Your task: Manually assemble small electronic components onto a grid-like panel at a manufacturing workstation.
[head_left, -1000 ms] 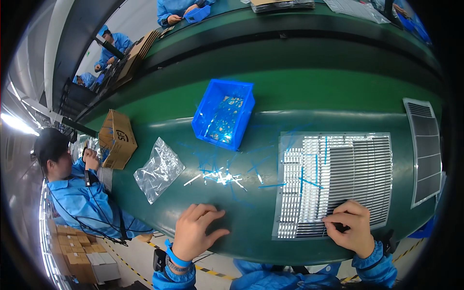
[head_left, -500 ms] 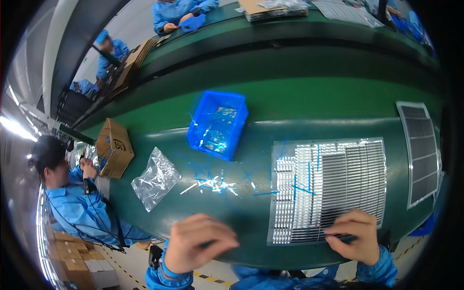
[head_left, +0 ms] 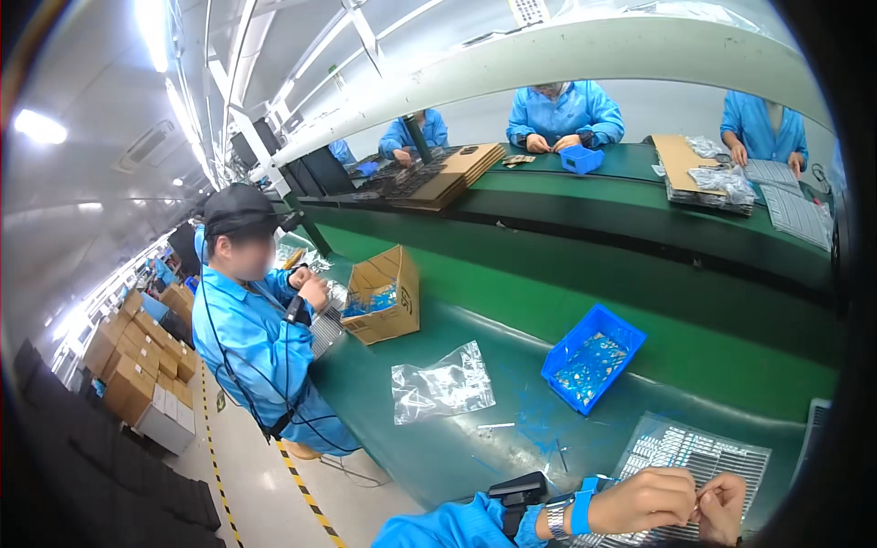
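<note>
My left hand (head_left: 644, 501) and my right hand (head_left: 723, 508) meet fingertip to fingertip at the lower right. Both have pinched fingers; whatever is between them is too small to make out. Beneath and just behind them lies a flat sheet (head_left: 674, 445) with rows of narrow silvery and dark strips, partly covered by my hands. A metal-banded watch (head_left: 555, 519) and a blue wrist strap (head_left: 582, 508) circle my left wrist. Beyond the sheet stands a blue plastic bin (head_left: 625, 330) holding many small pale pieces. Thin blue strips (head_left: 559, 454) lie scattered in front of it.
A crumpled clear bag (head_left: 443, 387) lies left of the bin. Farther left, an open cardboard box (head_left: 408, 310) holds blue scraps, beside a seated co-worker (head_left: 260, 329). A green belt (head_left: 713, 338) runs behind. Several people in blue work across it, near stacked cardboard (head_left: 466, 173).
The view has swung left and upward, showing more of the room. My hands, apart before with the right over the sheet, have come together above it.
</note>
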Motion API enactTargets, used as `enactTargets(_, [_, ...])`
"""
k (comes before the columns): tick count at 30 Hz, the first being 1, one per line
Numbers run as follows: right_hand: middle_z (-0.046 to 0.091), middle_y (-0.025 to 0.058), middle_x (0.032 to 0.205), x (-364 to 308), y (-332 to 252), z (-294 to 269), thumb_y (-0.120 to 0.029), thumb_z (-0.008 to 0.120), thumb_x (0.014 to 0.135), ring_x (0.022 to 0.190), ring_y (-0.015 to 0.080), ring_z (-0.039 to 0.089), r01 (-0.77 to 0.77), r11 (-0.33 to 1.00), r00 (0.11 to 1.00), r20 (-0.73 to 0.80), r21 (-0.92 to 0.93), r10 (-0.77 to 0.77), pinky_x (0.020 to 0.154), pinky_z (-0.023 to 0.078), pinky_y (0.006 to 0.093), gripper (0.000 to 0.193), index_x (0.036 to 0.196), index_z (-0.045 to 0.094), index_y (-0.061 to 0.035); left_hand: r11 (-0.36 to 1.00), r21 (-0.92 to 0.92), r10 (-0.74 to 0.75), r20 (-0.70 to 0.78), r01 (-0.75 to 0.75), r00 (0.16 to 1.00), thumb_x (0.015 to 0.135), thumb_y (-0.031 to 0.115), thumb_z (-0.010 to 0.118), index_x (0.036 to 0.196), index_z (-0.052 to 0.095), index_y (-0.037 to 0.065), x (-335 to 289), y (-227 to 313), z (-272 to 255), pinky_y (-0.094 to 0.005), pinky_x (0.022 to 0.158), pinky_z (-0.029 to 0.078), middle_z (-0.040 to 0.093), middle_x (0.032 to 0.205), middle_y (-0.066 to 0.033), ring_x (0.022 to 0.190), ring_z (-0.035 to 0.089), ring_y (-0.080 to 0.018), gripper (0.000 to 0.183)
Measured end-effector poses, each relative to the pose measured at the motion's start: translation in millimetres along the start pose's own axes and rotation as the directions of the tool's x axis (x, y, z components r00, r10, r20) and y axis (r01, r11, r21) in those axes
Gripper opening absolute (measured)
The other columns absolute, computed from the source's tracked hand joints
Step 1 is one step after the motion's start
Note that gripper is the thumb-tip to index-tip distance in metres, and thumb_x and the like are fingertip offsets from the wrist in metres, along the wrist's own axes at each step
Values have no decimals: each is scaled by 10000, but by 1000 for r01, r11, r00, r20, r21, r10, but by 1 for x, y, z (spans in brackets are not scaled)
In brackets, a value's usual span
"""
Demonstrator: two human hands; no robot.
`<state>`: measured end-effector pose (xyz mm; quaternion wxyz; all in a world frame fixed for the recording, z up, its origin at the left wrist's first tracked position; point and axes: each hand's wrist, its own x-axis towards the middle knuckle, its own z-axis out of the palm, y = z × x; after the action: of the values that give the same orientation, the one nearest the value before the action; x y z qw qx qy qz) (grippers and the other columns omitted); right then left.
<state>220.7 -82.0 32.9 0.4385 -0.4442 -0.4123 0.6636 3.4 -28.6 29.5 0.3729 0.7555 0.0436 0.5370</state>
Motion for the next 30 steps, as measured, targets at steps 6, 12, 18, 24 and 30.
enactTargets(6, [674, 67, 868, 11, 23, -17, -89, 687, 976, 754, 111, 623, 97, 942, 967, -195, -321, -166, 672, 502, 258, 102, 1037, 672, -9, 875, -87, -484, -145, 476, 863, 875, 74, 708, 952, 619, -29, -8, -2, -4, -385, 733, 515, 622, 851, -110, 813, 614, -296, 156])
enactTargets(12, [738, 106, 932, 11, 51, -26, 45, 756, 884, 855, 137, 697, 162, 783, 966, -65, -601, -249, 757, 562, 255, 162, 1039, 715, 67, 818, 60, -572, -9, 571, 820, 865, 318, 780, 932, 750, 97, -28, -27, 7, -379, 612, 520, 714, 827, -102, 696, 681, -257, 232])
enactTargets(18, [733, 79, 922, 17, 26, -11, 33, 730, 911, 845, 127, 683, 178, 815, 976, -7, -551, -218, 759, 554, 249, 129, 1041, 734, 39, 798, 128, -589, -41, 588, 807, 869, 290, 783, 891, 738, 67, -35, -31, 2, -375, 608, 520, 705, 787, -112, 696, 689, -269, 228])
enactTargets(24, [717, 99, 923, 9, 30, 5, -80, 722, 946, 829, 152, 675, 189, 826, 959, -83, -531, -272, 756, 545, 281, 119, 1006, 712, 22, 787, 166, -598, -30, 594, 801, 902, 304, 757, 920, 732, 49, -42, -26, 6, -389, 630, 533, 722, 811, -136, 731, 707, -257, 257])
enactTargets(30, [718, 110, 820, 6, 30, 12, -124, 738, 878, 718, 201, 675, 252, 680, 886, -119, -688, -449, 679, 527, 315, 130, 894, 730, 5, 816, 127, -568, -5, 564, 823, 957, 129, 671, 1018, 674, 11, -39, -30, 6, -374, 666, 545, 690, 909, -150, 764, 673, -296, 133])
